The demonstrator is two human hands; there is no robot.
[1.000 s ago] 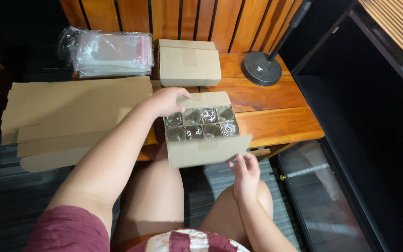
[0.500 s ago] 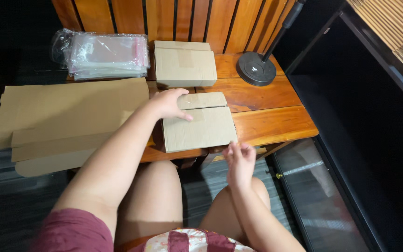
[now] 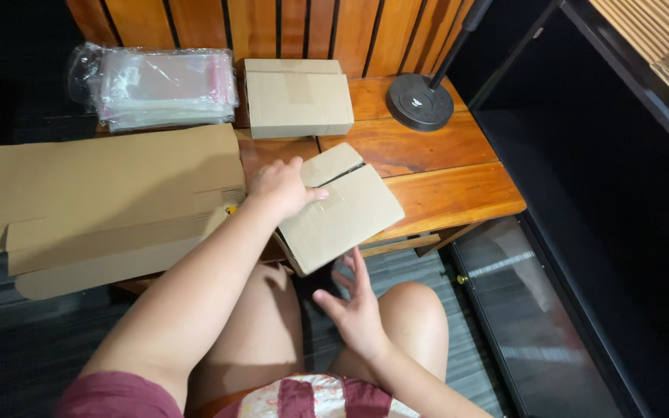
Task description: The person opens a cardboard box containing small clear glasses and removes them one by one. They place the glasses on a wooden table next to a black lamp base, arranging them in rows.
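Note:
A small brown cardboard box (image 3: 342,213) with its flaps closed lies turned at an angle, overhanging the front edge of the wooden table (image 3: 451,182). My left hand (image 3: 280,188) rests flat on the box's top left corner, holding it down. Just below the box's front edge, my right hand (image 3: 354,306) hovers with fingers spread and palm up, close to the box's underside but holding nothing. My knees are under the table edge.
A stack of flat cardboard sheets (image 3: 110,201) covers the table's left. A second closed box (image 3: 297,97) and a pile of clear plastic bags (image 3: 160,85) sit at the back. A black round stand base (image 3: 420,101) is at the back right, a dark cabinet (image 3: 598,193) to the right.
One second ago the box was open with glass jars showing. Its lid has been shut, and the box has been turned and slid toward the table's front edge. My right hand dropped below it.

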